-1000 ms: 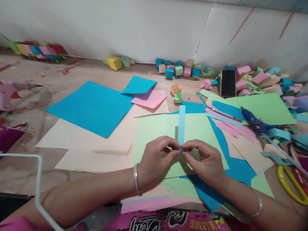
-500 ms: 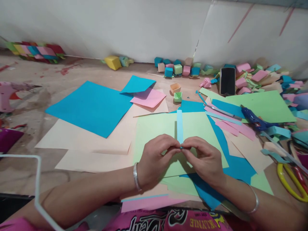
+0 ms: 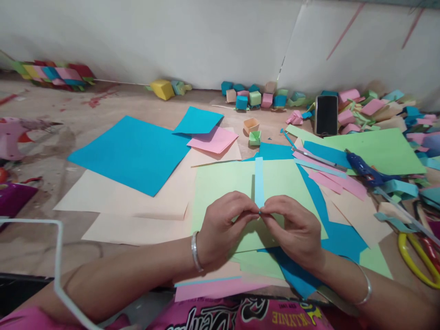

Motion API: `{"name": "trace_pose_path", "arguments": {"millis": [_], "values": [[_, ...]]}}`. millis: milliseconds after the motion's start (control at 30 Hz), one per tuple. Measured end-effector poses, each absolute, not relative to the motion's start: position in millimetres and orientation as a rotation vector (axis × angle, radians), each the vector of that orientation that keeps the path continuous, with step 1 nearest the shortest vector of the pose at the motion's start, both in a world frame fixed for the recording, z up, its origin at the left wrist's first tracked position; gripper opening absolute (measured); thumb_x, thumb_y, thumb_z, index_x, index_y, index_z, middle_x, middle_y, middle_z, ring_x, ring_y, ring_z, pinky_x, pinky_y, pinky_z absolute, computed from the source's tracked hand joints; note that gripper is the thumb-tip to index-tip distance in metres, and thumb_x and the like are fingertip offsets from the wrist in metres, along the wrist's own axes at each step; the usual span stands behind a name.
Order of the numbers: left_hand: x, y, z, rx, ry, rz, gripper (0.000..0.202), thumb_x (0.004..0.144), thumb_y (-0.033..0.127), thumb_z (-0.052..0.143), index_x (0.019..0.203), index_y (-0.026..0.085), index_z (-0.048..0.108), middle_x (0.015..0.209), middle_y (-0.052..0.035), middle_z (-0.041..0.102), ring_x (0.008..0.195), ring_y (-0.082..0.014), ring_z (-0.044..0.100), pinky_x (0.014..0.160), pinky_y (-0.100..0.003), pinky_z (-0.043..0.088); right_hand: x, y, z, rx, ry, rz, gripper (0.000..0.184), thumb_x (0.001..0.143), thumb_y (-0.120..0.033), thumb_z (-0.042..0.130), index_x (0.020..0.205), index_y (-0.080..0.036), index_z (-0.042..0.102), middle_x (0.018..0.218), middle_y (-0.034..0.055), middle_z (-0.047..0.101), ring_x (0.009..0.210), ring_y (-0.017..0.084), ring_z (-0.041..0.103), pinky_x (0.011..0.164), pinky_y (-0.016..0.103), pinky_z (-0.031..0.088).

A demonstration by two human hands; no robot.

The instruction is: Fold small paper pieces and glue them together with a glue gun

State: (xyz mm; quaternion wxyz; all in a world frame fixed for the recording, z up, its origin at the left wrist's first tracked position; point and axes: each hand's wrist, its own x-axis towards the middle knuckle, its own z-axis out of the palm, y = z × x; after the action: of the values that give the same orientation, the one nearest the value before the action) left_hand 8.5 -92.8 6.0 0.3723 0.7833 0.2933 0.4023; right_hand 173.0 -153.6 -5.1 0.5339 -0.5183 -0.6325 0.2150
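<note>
A narrow light-blue paper strip (image 3: 259, 181) points away from me, its near end pinched between both hands. My left hand (image 3: 228, 224) grips that end with thumb and forefinger. Touching it at the fingertips, my right hand (image 3: 292, 227) pinches the same end from the other side. The fingers hide most of the pinched end, so its fold or roll does not show clearly. Beneath the hands lies a light-green paper sheet (image 3: 220, 181), with the strip's shadow on it.
Blue sheet (image 3: 130, 153) and peach sheets (image 3: 103, 197) spread left. Small paper boxes (image 3: 255, 137) stand beyond the green sheet. Rightward are a phone (image 3: 326, 114), a dark-blue glue gun (image 3: 367, 169), yellow-handled scissors (image 3: 409, 261) and heaped paper pieces. A pink glue gun (image 3: 12, 137) sits far left.
The whole view has shifted very slightly. Both hands keep their pinch on the paper strip, with barely any movement at the fingertips.
</note>
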Motion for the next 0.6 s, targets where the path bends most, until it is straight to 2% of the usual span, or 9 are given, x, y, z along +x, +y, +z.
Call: {"name": "trace_pose_path", "arguments": {"millis": [267,433,600], "values": [[9,-92,10,2.185,0.799,1.133,0.009,0.083,0.009,0.064,0.08,0.017,0.065,0.079,-0.001,0.047,0.077,-0.0134,0.052,0.068,-0.025,0.046,174,-150,1,-1.298,-1.57,0.407,0.015,0.081,-0.009,0.062,0.085,-0.022,0.068,0.078,0.0016,0.059,0.072,0.014,0.059,0.062,0.03,0.049],[4,-94,11,2.288,0.73,1.145,0.009,0.086,0.009,0.06,0.083,0.018,0.064,0.077,-0.0013,0.049,0.075,-0.0135,0.052,0.066,-0.025,0.046,176,-153,5,-1.235,-1.65,0.399,0.018,0.082,-0.007,0.062,0.088,-0.023,0.067,0.08,0.0016,0.067,0.073,0.014,0.063,0.064,0.029,0.052],[5,-96,10,2.061,0.683,1.145,0.009,0.084,0.009,0.064,0.084,0.018,0.066,0.078,-0.0013,0.058,0.072,-0.0112,0.056,0.064,-0.023,0.047,180,-156,-1,-1.155,-1.626,0.446,0.025,0.082,-0.006,0.061,0.098,-0.024,0.069,0.086,0.0033,0.065,0.08,0.015,0.065,0.067,0.028,0.054]]}}
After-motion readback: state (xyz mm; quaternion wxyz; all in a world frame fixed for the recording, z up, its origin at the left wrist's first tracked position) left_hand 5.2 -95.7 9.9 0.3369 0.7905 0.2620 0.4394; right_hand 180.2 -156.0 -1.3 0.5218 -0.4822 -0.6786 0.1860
